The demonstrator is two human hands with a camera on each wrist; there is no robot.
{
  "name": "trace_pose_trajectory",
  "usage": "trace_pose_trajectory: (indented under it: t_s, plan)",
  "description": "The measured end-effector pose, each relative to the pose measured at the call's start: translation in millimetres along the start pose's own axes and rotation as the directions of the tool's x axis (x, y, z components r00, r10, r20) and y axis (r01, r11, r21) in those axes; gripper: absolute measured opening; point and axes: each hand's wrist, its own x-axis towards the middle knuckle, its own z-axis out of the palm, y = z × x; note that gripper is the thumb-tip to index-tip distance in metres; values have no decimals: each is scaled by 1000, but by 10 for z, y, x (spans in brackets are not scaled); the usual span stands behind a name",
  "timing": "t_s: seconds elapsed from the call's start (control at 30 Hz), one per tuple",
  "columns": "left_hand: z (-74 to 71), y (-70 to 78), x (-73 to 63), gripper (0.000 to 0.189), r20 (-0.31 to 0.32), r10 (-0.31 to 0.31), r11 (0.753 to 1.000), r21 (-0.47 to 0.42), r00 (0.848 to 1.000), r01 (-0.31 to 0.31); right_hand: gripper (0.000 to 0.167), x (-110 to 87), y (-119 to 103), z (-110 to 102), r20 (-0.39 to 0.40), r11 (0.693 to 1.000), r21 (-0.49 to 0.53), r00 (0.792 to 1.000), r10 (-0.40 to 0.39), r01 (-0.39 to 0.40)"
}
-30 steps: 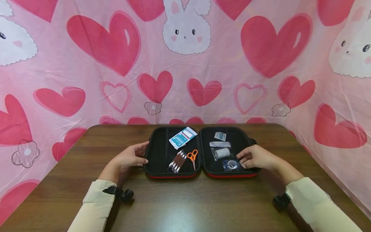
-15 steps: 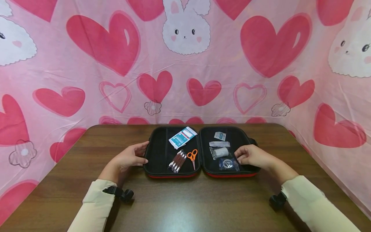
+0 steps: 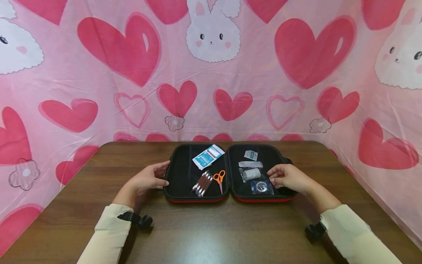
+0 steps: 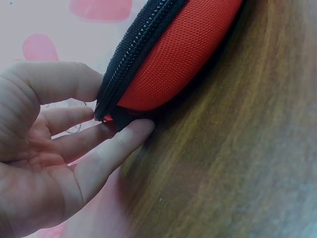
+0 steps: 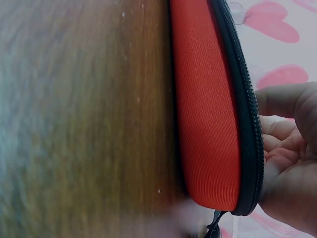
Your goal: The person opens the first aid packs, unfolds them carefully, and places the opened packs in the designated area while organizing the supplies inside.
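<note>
A black-lined zip case [image 3: 178, 172] with a red shell lies opened flat on the table. My left hand [image 3: 148, 178] holds its left edge; in the left wrist view the thumb [image 4: 124, 144] lies low by the black zip. Over the right half, my right hand [image 3: 290, 179] has curled fingers at the corner of a clear packet [image 3: 262, 187] with a pale ring inside, and seems to pinch it. The case wall hides those fingertips in the right wrist view. Left of them lie a wrapped bandage roll [image 3: 252, 173], a narrow white packet [image 3: 250, 164] and a small sachet [image 3: 251, 155].
In the case's left half are blue-white packets [image 3: 208, 157], a bag of cotton swabs [image 3: 202, 183] and orange-handled scissors [image 3: 219, 179]. The brown table [image 3: 211, 227] extends in front. A pink heart-print cloth [image 3: 230, 73] hangs behind.
My right hand has shifted slightly left, with the ring packet sliding left a little too. The bandage roll has also shifted slightly. My left hand keeps its place on the case edge.
</note>
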Motion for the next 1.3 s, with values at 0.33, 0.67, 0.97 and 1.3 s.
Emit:
trace_pose_trajectory:
  t_s: [0.33,0.67,0.97,1.3]
  plan:
    - [46,8,-38,73,-76,26,999,45,997,-22,28,-53,-11,-5,-76,994,-113,997,-21,12]
    - [69,38,-155,59,-195,98,991,114,976,-76,32,-128,-46,-25,-179,985,-162,980,-82,53]
    - [60,177,-271,47,-287,140,974,210,948,-80,35,-236,-68,-93,-243,981,-171,961,-133,92]
    - [110,292,-334,44,-364,215,964,226,906,-138,33,-328,-25,-258,-271,940,-301,931,-243,158]
